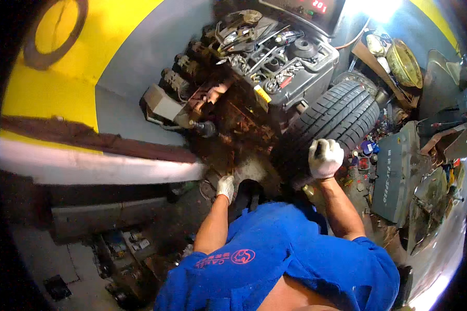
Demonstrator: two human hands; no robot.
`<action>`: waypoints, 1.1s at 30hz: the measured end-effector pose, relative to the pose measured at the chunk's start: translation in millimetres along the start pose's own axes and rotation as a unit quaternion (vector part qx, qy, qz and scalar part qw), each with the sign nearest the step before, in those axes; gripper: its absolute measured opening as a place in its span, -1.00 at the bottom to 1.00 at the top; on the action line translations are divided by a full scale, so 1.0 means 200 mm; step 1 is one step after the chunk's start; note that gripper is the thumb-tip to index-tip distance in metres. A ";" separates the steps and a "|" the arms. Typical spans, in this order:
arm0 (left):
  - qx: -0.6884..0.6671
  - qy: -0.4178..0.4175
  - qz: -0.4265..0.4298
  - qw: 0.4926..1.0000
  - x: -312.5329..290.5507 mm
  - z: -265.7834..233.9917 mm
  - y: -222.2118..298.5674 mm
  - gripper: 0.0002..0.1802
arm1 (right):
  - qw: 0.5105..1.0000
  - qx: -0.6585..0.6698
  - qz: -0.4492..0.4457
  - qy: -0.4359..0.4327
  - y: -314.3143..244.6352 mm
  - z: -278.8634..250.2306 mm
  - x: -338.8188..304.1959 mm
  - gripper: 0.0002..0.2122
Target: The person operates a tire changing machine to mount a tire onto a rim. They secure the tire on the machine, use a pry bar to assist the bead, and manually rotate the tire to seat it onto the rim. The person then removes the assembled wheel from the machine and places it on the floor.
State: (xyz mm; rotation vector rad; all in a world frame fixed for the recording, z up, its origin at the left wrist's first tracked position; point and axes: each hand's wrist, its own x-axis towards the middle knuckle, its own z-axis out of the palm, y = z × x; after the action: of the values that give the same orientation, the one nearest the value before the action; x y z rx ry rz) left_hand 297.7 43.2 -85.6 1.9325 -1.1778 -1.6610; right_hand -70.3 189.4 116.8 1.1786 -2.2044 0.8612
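My left hand (pixel 225 187), in a white glove, is low by the base of the machine, left of the tyre. Its fingers look closed, and what they hold, if anything, is hidden. A black tyre (pixel 342 111) with deep tread grooves stands in front of the wheel balancer (pixel 316 65). Beside the tyre's near right part is my right hand (pixel 327 161), also in a white glove. It makes a fist with a dark patch at its top; whether that is an object or dirt I cannot tell.
Hand tools and weights (pixel 280 78) cover the balancer's top, below a display (pixel 316 6) with red digits. A grey panel (pixel 394 173), a yellowish basin (pixel 403 63) and scattered small parts lie to the right. A pale beam (pixel 104 163) crosses at the left.
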 end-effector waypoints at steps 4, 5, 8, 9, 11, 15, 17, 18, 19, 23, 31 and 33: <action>0.117 -0.041 0.086 0.989 0.54 -0.27 0.29 -0.74 | 0.998 -0.050 -0.005 -0.025 -0.14 0.10 0.11 -0.82; 0.147 -0.072 0.095 0.982 0.64 -0.26 0.41 -0.75 | 0.998 -0.061 0.000 -0.033 -0.17 0.09 0.13 -0.80; 0.215 -0.123 0.119 0.961 0.94 0.02 0.94 -0.75 | 0.994 -0.108 0.027 -0.018 -0.22 0.15 0.13 -0.80; 0.191 -0.115 0.186 0.957 1.04 0.10 1.04 -0.72 | 0.991 -0.122 0.048 -0.030 -0.26 0.17 0.12 -0.81; 0.178 -0.113 0.286 0.935 1.15 0.30 1.35 -0.67 | 0.978 -0.172 0.118 -0.023 -0.33 0.22 0.15 -0.83; 0.152 -0.140 0.371 0.905 1.27 0.54 1.90 -0.64 | 0.960 -0.152 0.232 -0.045 -0.30 0.23 0.19 -0.83; 0.208 -0.132 0.407 0.879 1.28 0.58 2.12 -0.55 | 0.943 -0.155 0.292 -0.034 -0.33 0.16 0.22 -0.82; 0.252 -0.133 0.342 0.896 1.31 0.60 2.19 -0.48 | 0.925 -0.187 0.329 -0.035 -0.36 0.14 0.26 -0.80; 0.257 -0.092 0.356 0.894 1.31 0.64 2.14 -0.40 | 0.908 -0.229 0.347 -0.049 -0.31 0.08 0.20 -0.76; 0.237 -0.076 0.356 0.901 1.41 0.75 2.02 -0.05 | 0.822 -0.257 0.498 -0.102 -0.35 -0.05 0.20 -0.43; 0.321 -0.121 0.395 0.852 1.40 0.71 2.02 0.12 | 0.749 -0.235 0.608 -0.122 -0.34 0.24 -0.04 -0.20; 0.327 -0.124 0.399 0.848 1.39 0.70 2.07 0.14 | 0.765 -0.210 0.603 -0.087 -0.32 0.26 -0.07 -0.22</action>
State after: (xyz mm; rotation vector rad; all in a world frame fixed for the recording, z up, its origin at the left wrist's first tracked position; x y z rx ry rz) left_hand 8.5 -379.4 -11.4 1.1611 -2.4608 -1.1140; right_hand -15.4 132.1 91.4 -0.5627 -3.0002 0.5676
